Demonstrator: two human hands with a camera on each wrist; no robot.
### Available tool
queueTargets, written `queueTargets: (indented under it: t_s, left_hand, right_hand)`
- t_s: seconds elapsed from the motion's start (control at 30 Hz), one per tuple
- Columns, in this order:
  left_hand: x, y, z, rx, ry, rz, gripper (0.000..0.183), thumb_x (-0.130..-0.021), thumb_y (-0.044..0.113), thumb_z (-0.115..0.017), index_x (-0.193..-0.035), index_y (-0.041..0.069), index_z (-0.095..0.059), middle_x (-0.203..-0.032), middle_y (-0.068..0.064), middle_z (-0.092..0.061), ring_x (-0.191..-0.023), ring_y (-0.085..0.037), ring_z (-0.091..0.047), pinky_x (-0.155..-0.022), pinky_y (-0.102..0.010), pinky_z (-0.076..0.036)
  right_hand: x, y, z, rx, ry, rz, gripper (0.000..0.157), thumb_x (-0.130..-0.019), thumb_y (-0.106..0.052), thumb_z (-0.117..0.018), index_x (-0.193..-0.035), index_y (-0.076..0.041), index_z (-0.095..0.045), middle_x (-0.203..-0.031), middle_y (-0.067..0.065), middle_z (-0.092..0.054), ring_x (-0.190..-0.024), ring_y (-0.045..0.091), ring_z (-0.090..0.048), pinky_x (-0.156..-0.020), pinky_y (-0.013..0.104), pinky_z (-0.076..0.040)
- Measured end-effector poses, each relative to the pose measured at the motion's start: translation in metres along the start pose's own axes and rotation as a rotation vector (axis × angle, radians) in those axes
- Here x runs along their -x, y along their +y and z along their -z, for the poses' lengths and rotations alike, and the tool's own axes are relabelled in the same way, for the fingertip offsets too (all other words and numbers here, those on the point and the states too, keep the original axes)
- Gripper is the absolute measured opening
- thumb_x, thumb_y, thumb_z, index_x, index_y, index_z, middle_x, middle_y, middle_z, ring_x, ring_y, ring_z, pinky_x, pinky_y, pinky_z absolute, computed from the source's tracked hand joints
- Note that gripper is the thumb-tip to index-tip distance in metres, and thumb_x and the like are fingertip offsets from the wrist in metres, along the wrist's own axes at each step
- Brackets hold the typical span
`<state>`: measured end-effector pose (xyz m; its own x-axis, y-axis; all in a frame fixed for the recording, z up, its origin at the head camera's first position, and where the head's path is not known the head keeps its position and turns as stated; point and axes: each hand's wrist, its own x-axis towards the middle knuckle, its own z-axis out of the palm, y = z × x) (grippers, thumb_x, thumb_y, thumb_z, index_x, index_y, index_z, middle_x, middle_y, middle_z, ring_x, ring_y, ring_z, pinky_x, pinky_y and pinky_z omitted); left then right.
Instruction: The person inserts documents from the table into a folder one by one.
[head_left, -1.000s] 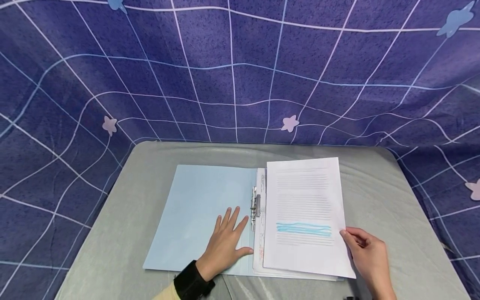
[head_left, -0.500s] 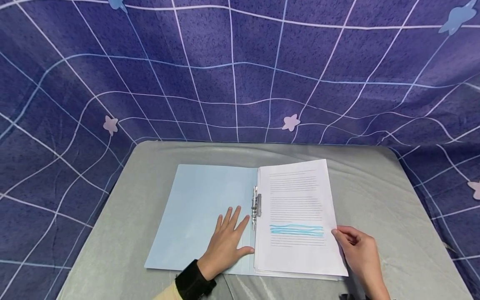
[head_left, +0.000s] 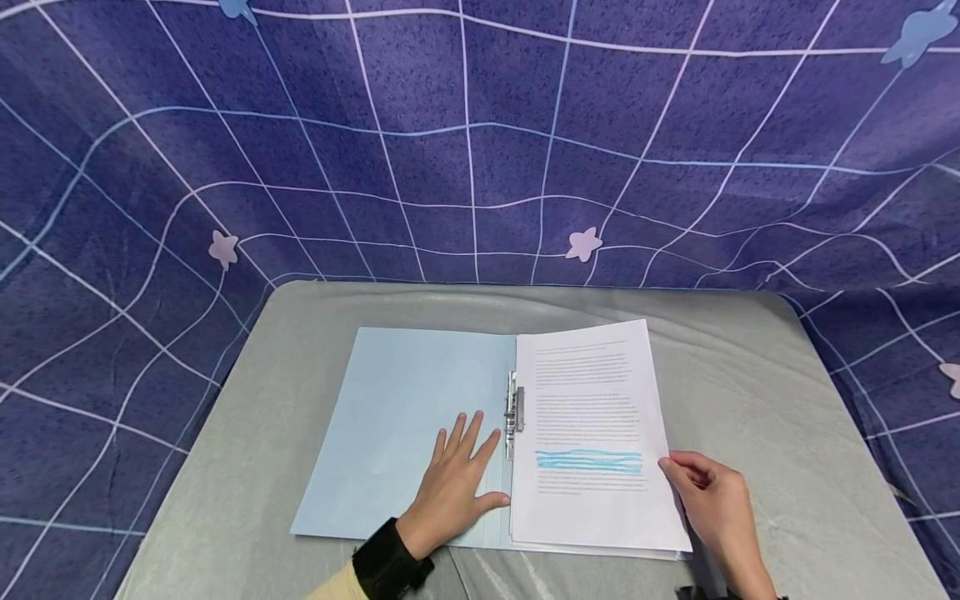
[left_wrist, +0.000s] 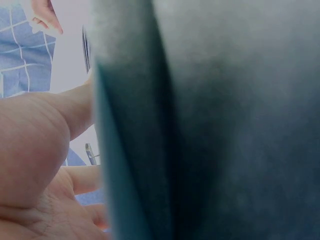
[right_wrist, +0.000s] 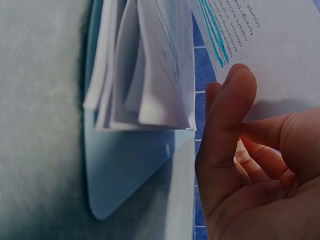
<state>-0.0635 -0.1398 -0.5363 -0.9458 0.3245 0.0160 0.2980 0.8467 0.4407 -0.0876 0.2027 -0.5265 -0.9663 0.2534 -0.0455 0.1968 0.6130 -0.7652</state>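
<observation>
A light-blue folder point(head_left: 408, 392) lies spread out, with a metal clip point(head_left: 513, 412) along its spine. Over its right half is a printed sheet of paper point(head_left: 588, 517), several of its lines marked in bright blue. My right hand point(head_left: 716, 500) pinches the sheet's right edge between thumb and fingers; in the right wrist view the sheet is raised off the papers point(right_wrist: 150, 75) below it. My left hand point(head_left: 446, 492) rests on the folder's left cover with fingers spread, its thumb tip beside the paper's left edge. The left wrist view is mostly blocked by the blurred folder edge.
Grey cloth covers the table point(head_left: 225, 467), and the folder lies near its front edge. A purple curtain point(head_left: 420, 167) with a grid and star pattern hangs behind and at both sides. A black band point(head_left: 386, 558) circles the left wrist.
My right hand has moved left with the sheet, so its left edge now lies beside the clip over the other papers. The left hand has stayed in place.
</observation>
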Motion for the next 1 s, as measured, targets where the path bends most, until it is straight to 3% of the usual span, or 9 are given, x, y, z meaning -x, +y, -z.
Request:
queueTargets:
  t_s: [0.53, 0.8, 1.0]
  left_hand:
    - [0.000, 0.000, 0.002, 0.010, 0.008, -0.013, 0.089, -0.083, 0.048, -0.083, -0.152, 0.003, -0.049, -0.164, -0.028, -0.025, -0.152, -0.050, -0.016, -0.116, -0.072, -0.016]
    - [0.000, -0.001, 0.002, 0.006, 0.005, -0.015, 0.089, -0.083, 0.048, -0.083, -0.152, 0.003, -0.049, -0.165, -0.027, -0.025, -0.152, -0.050, -0.017, -0.116, -0.071, -0.017]
    - [0.000, 0.000, 0.001, 0.007, 0.008, -0.011, 0.089, -0.082, 0.048, -0.084, -0.151, 0.002, -0.051, -0.164, -0.028, -0.027, -0.152, -0.050, -0.018, -0.115, -0.072, -0.017]
  right_hand:
    - [-0.002, -0.002, 0.004, 0.052, -0.044, -0.007, 0.018, -0.093, -0.014, -0.077, -0.105, 0.000, -0.078, -0.088, 0.009, -0.076, -0.069, 0.010, -0.062, -0.056, 0.021, -0.048]
    - [-0.002, -0.002, 0.011, 0.212, -0.068, 0.067, 0.021, -0.093, -0.018, -0.078, -0.106, -0.001, -0.078, -0.083, 0.005, -0.073, -0.071, 0.015, -0.060, -0.058, 0.025, -0.045]
    - [-0.003, -0.002, 0.013, 0.252, -0.113, 0.116, 0.023, -0.092, -0.017, -0.079, -0.105, 0.001, -0.077, -0.082, 0.005, -0.073, -0.070, 0.016, -0.063, -0.061, 0.029, -0.048]
